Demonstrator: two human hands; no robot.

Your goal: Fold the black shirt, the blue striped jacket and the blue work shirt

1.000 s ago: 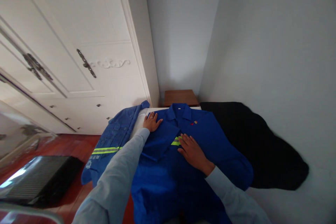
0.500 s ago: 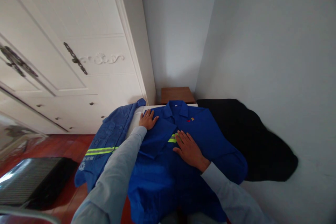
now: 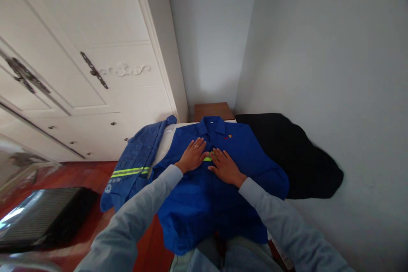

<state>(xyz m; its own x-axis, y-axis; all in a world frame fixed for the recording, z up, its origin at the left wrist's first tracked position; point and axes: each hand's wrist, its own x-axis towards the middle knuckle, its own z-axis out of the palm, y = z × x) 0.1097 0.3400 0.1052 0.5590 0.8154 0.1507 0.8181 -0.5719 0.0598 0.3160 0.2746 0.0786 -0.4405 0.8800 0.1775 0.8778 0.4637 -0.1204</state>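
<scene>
Blue jacket (image 3: 204, 191) | collared, outspread, yellow stripe (image 3: 207, 159) | grip: left hand (image 3: 191, 156), right hand (image 3: 227, 168) unclenched

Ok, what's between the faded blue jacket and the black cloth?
In the head view: a strip of white surface, then the bright blue jacket, left hand and right hand on it.

Twelve o'clock from you, a shirt (image 3: 197, 197) lies on the surface (image 3: 165, 145) beneath your left hand (image 3: 191, 155) and right hand (image 3: 227, 168), another shirt (image 3: 134, 159) at its nine, a cloth (image 3: 283, 153) at its three, the wardrobe (image 3: 134, 93) beyond at ten.
</scene>
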